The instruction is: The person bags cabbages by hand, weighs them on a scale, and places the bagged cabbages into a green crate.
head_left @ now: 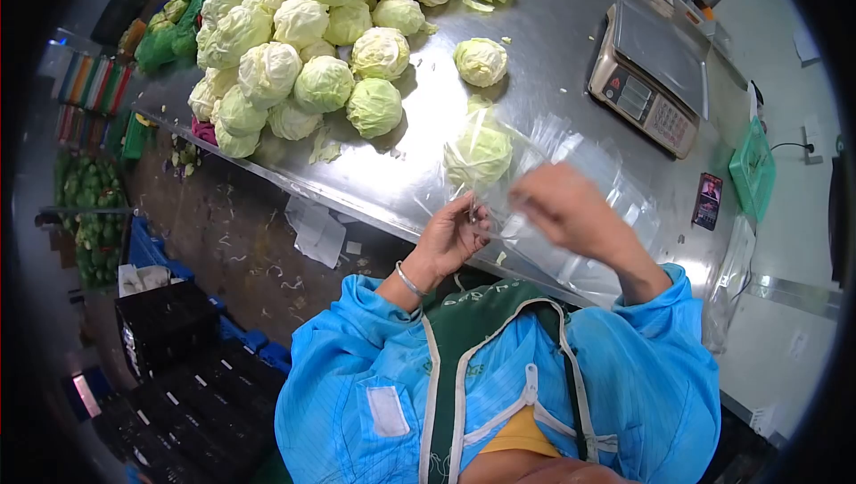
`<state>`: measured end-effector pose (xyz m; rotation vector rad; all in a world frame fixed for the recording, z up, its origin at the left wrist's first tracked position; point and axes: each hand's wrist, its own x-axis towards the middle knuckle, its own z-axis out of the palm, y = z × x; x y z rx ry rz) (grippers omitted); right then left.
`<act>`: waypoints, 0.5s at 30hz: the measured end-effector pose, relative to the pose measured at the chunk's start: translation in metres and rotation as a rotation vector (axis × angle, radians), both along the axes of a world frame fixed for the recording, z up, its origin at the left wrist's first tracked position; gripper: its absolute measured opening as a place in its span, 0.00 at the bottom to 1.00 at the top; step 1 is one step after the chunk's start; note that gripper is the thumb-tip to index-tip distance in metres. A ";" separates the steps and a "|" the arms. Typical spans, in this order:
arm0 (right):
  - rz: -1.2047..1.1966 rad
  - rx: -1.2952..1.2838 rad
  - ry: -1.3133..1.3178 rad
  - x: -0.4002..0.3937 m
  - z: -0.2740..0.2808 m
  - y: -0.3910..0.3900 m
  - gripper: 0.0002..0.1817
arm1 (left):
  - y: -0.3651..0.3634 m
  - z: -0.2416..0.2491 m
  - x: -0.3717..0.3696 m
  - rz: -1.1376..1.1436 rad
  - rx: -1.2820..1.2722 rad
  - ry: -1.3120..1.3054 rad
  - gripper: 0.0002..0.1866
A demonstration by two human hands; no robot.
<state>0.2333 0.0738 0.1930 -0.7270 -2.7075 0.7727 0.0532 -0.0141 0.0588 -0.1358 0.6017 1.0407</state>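
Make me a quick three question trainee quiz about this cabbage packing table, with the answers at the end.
1. True or false: the cabbage nearest the hands sits inside a clear plastic bag.
2. Which device stands on the steel table beyond the right hand?
A. weighing scale
B. kettle
C. drill
3. Fill in: the left hand wears a ____ at the wrist.

Key
1. True; the bag's film wraps around it.
2. A, the weighing scale.
3. Bangle, a thin metal one.
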 end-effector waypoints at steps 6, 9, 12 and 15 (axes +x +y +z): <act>-0.265 0.311 -0.119 -0.004 0.005 0.034 0.13 | -0.014 -0.002 0.001 0.066 -0.045 -0.054 0.13; -0.320 0.256 -0.319 -0.014 0.001 0.052 0.12 | -0.013 -0.005 -0.002 0.099 -0.035 -0.074 0.12; -0.416 0.288 -0.220 -0.006 -0.005 0.079 0.12 | -0.017 -0.004 -0.006 0.126 -0.026 -0.152 0.10; -0.494 0.080 -0.176 -0.002 0.006 0.090 0.12 | -0.025 0.007 -0.006 0.136 -0.063 -0.212 0.08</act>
